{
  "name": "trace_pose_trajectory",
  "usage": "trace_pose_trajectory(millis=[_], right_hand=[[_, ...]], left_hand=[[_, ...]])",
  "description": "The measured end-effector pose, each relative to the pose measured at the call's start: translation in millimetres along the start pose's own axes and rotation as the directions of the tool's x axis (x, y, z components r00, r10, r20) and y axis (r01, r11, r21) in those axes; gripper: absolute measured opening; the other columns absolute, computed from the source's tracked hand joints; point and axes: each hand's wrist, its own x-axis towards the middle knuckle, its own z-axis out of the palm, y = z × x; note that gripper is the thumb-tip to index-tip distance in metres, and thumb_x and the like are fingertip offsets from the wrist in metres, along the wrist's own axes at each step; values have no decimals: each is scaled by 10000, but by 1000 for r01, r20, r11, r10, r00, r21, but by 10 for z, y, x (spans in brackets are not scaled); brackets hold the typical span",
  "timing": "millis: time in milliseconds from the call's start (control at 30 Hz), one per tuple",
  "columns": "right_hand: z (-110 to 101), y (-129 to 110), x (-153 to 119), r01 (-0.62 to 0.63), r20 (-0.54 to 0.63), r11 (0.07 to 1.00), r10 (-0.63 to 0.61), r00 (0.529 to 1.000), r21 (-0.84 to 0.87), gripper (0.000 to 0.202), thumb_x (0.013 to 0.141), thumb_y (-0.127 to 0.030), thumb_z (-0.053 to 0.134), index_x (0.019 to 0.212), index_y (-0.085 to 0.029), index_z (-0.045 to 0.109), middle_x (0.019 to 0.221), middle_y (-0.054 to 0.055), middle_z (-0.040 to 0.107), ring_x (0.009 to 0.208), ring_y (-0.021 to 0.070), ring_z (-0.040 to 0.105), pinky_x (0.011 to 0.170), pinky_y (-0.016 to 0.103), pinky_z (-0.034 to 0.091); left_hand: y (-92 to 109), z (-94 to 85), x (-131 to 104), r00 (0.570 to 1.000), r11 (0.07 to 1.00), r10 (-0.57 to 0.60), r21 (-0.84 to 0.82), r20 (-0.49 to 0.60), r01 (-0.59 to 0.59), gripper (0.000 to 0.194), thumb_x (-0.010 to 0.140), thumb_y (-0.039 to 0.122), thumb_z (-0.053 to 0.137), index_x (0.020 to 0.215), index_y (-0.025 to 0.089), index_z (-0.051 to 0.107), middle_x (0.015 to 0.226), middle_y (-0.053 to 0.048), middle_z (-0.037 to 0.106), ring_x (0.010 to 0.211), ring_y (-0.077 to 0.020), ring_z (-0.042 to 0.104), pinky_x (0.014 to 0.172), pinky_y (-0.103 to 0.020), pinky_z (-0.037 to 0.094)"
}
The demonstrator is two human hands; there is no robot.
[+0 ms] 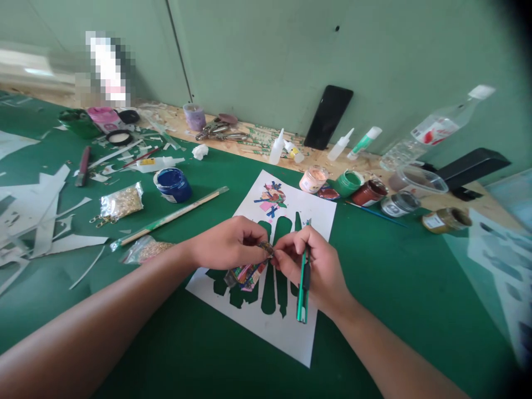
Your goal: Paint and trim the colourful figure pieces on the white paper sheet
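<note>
Over the white sheet [299,346], the left hand [226,244] pinches the patterned piece [249,274], apparently steadying it. The right hand [318,271] tucks the green cutter [301,302] palmward, leaving narrowed fingertips free at the piece's edge. Open jars [369,192] sit beyond, likely within reach.

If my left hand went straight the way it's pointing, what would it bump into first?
Probably your right hand! Its fingertips look right in front of your left hand, which pinches the patterned piece. One picture can't show exactly how close they are.
</note>
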Motion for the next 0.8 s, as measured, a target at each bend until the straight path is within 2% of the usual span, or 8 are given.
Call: trace_pose_trajectory(millis=[200,400,500,600,667,733,800], right_hand=[[45,-10,-3,49,-82,979,-66,994,-197,352,788,-135,666,752,-242,333,809,1,681,640,117,565,585,262,478],[122,-26,1,162,-134,900,-234,963,-406,338,775,-106,629,745,-243,321,756,-9,683,630,118,594,595,247,478],[75,-2,24,181,-154,874,-276,949,-450,326,780,-103,622,753,-243,329,764,-11,679,632,117,596,597,241,482],[-48,23,74,146,-260,871,-295,919,-469,319,779,-123,646,750,-240,351,763,-9,669,627,117,592,587,238,477],[-127,24,102,108,-311,891,-265,913,-441,320,799,-151,660,741,-239,358,748,-9,658,628,118,590,590,241,477],[-169,10,110,113,-292,907,-246,924,-406,311,830,-174,656,746,-237,364,758,-10,654,623,112,578,586,240,473],[-168,-15,95,142,-214,909,-240,947,-391,300,853,-179,650,750,-234,373,772,-17,644,606,101,552,569,233,456]], left_hand=[[-12,24,-2,999,996,-16,-88,31,19,155,816,177,585,663,157,576,516,30,613,423,-81,534,397,-163,397],[-45,80,17,998,993,37,-114,-57,-43,175,812,212,611,653,153,566,540,20,627,427,-84,551,398,-170,380],[-43,81,14,996,990,34,-133,-81,-45,197,809,215,613,630,151,559,518,24,610,413,-82,543,395,-172,374],[-28,50,-8,996,982,18,-185,-85,-34,198,823,199,601,634,148,575,493,31,593,397,-82,538,384,-170,372],[-20,23,-25,996,978,20,-205,-90,-38,187,833,188,601,651,146,592,503,30,603,398,-78,541,385,-167,382],[-19,5,-36,996,976,23,-216,-88,-42,189,841,182,602,656,145,599,509,31,609,393,-74,540,386,-164,390],[-22,-2,-41,997,974,17,-225,-76,-34,192,845,181,604,657,145,602,511,30,610,392,-75,542,381,-164,393]])
